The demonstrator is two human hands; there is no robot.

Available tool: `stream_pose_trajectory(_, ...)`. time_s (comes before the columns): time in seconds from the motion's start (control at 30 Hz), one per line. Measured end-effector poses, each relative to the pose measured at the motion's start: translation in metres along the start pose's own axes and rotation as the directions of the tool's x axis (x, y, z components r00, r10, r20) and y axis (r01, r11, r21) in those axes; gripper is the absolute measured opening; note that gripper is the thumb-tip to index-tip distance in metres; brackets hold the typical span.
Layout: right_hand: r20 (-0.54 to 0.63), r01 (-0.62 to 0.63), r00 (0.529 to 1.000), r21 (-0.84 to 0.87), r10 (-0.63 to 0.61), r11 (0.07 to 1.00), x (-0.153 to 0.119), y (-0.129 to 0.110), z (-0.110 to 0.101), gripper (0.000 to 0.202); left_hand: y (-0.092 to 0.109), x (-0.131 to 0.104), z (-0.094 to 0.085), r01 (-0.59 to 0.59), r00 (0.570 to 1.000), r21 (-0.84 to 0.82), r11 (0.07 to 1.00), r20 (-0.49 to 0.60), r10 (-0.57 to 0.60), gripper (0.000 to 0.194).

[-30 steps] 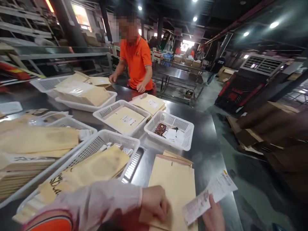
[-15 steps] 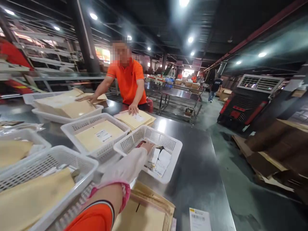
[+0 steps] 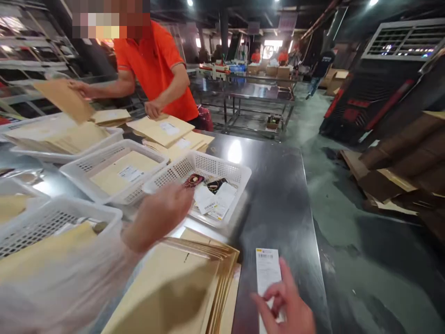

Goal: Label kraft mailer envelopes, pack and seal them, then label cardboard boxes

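Note:
My left hand point(image 3: 163, 211), in a whitish oversleeve, is over the near edge of a white basket point(image 3: 243, 174). Motion smears its fingers, so its grip is unclear. Inside that basket lie a dark red patterned item point(image 3: 193, 180), a black item point(image 3: 216, 185) and white labels point(image 3: 225, 199). My right hand point(image 3: 290, 297) is at a white barcode slip point(image 3: 267, 266) lying on the metal table. Its index finger stretches along the slip's edge, with thumb and other fingers bent and apart. Between my hands is a stack of yellow padded envelopes point(image 3: 181, 287).
Across the table point(image 3: 274, 185), a co-worker in an orange shirt point(image 3: 156, 69) holds a brown envelope point(image 3: 66, 97) and touches an envelope pile point(image 3: 167, 134). More white baskets point(image 3: 114, 153) with envelopes stand left. Cardboard point(image 3: 392, 185) lies on the floor at right.
My left hand has drawn back from inside the basket toward me. My right hand has come into view at the slip. The co-worker has lifted an envelope. The camera view has shifted.

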State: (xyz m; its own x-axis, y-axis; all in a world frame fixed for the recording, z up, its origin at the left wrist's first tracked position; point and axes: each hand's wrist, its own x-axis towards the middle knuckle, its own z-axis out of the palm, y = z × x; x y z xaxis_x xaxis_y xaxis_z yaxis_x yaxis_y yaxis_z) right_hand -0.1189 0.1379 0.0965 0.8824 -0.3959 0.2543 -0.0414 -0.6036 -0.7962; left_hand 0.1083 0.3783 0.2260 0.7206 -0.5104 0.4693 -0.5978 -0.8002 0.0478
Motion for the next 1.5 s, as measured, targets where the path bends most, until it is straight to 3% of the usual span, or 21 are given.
stream_pose_trajectory(0.03,0.047,0.101,0.994,-0.004,-0.101,0.995,0.002,-0.011,0.009,0.070,0.028,-0.028,-0.006,-0.190,0.981,-0.133,0.973,0.022,0.195,0.033)
stream_pose_trajectory(0.07,0.066,0.170,0.984,-0.019,-0.168,0.985,0.003,-0.019,0.017,0.065,0.056,-0.055,-0.007,-0.332,0.931,-0.295,0.896,0.051,0.362,0.026)
stream_pose_trajectory(0.1,0.070,0.204,0.977,-0.033,-0.202,0.978,0.002,-0.022,0.020,0.054,0.082,-0.079,-0.005,-0.407,0.879,-0.435,0.804,0.053,0.473,0.024)
stream_pose_trajectory(0.17,0.050,0.166,0.985,-0.024,-0.165,0.986,-0.002,-0.015,0.013,0.032,0.124,-0.117,0.010,-0.364,0.860,-0.618,0.696,0.064,0.507,0.033)
stream_pose_trajectory(0.23,-0.023,-0.033,0.999,0.073,0.035,0.997,-0.010,0.008,-0.013,0.039,0.152,-0.145,0.032,-0.233,0.879,-0.720,0.654,0.132,0.459,0.054)
stream_pose_trajectory(0.27,-0.076,-0.173,0.980,0.153,0.186,0.973,-0.016,0.022,-0.030,0.049,0.162,-0.157,0.044,-0.177,0.889,-0.733,0.657,0.168,0.427,0.055)
stream_pose_trajectory(0.33,-0.177,-0.424,0.845,0.356,0.505,0.833,-0.030,0.048,-0.065,0.066,0.177,-0.183,0.065,-0.132,0.893,-0.709,0.693,0.218,0.394,0.032)
stream_pose_trajectory(0.4,-0.212,-0.515,0.668,0.559,0.713,0.649,-0.048,0.065,-0.090,0.071,0.187,-0.210,0.079,-0.162,0.867,-0.673,0.721,0.251,0.430,0.018)
stream_pose_trajectory(0.47,-0.196,-0.499,0.575,0.685,0.794,0.531,-0.067,0.073,-0.097,0.071,0.195,-0.235,0.085,-0.192,0.828,-0.643,0.741,0.299,0.474,0.016)
stream_pose_trajectory(0.5,-0.182,-0.494,0.563,0.708,0.806,0.505,-0.075,0.075,-0.094,0.071,0.198,-0.245,0.087,-0.194,0.814,-0.619,0.761,0.330,0.477,0.014)
stream_pose_trajectory(0.63,-0.151,-0.495,0.624,0.683,0.767,0.537,-0.097,0.078,-0.061,0.060,0.214,-0.261,0.099,-0.121,0.809,-0.495,0.860,0.453,0.374,0.023)
stream_pose_trajectory(0.73,-0.135,-0.481,0.670,0.670,0.730,0.565,-0.093,0.081,-0.040,0.059,0.236,-0.257,0.116,-0.042,0.817,-0.461,0.886,0.495,0.296,0.024)
stream_pose_trajectory(0.83,-0.042,-0.528,0.712,0.626,0.700,0.574,-0.079,0.086,-0.033,0.064,0.258,-0.251,0.135,0.008,0.864,-0.440,0.898,0.455,0.216,0.021)
stream_pose_trajectory(0.93,0.004,-0.545,0.785,0.481,0.619,0.687,-0.067,0.091,-0.030,0.062,0.268,-0.247,0.153,0.009,0.931,-0.407,0.913,0.336,0.140,0.023)
stream_pose_trajectory(1.03,-0.068,-0.444,0.872,0.306,0.485,0.842,-0.063,0.098,-0.019,0.053,0.267,-0.247,0.167,0.000,0.959,-0.387,0.922,0.261,0.109,0.026)
stream_pose_trajectory(1.13,-0.184,-0.281,0.934,0.151,0.306,0.948,-0.068,0.110,-0.003,0.050,0.263,-0.251,0.174,-0.001,0.959,-0.377,0.926,0.261,0.108,0.029)
stream_pose_trajectory(1.27,-0.274,-0.070,0.959,0.004,0.069,0.998,-0.074,0.125,0.009,0.054,0.261,-0.253,0.173,0.008,0.951,-0.370,0.929,0.292,0.107,0.030)
stream_pose_trajectory(1.37,-0.231,0.040,0.971,-0.091,-0.061,0.995,-0.073,0.130,0.009,0.053,0.261,-0.253,0.170,0.009,0.947,-0.367,0.930,0.302,0.110,0.032)
stream_pose_trajectory(1.5,-0.185,0.109,0.972,-0.192,-0.145,0.975,-0.072,0.130,0.008,0.051,0.260,-0.254,0.170,-0.007,0.955,-0.355,0.935,0.274,0.112,0.031)
